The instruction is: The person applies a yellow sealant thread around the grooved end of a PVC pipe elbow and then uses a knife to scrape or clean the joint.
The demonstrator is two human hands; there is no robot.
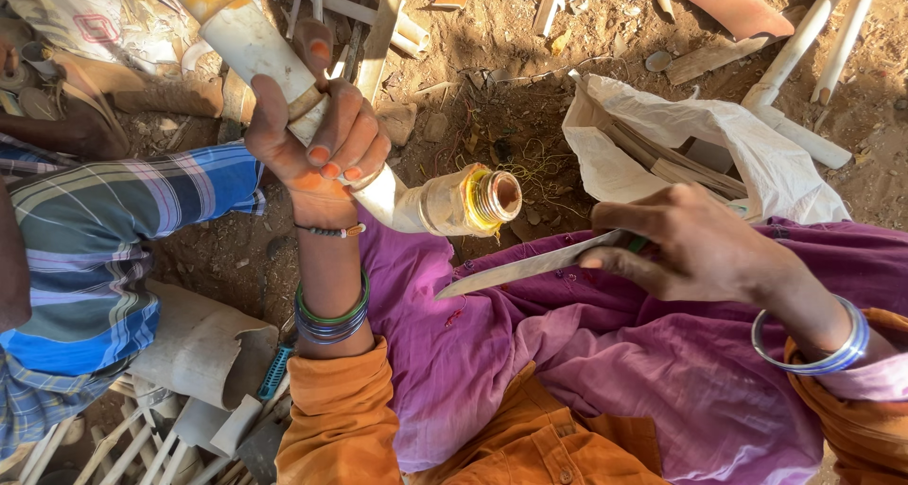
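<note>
While the left hand [317, 140] wraps its fingers tight around a white pipe [260, 50] at upper centre-left of the frame, the right hand [686, 239] at centre right is closed on the handle of a knife [525, 268], thumb and fingers pinching it. The blade points left, toward the middle of the frame, just below the pipe's elbow [435, 201], not touching it. That elbow ends in a brass threaded fitting [499, 195] with yellow residue round its rim, facing right toward the knife hand. The pipe runs up and left from the gripping hand to the top edge. Green and purple bangles [331, 320] sit on the left wrist, a silver-blue bangle [823, 348] on the right. Below the hands lie purple cloth [586, 353] and orange sleeves. Behind the right hand, upper right, a white sack [747, 135] holds wooden strips. Another person in a blue striped shirt [95, 249] fills the left edge. Loose pipes [804, 31] lie on the dirt [492, 88], and cut pipe pieces [203, 353] at lower left
</note>
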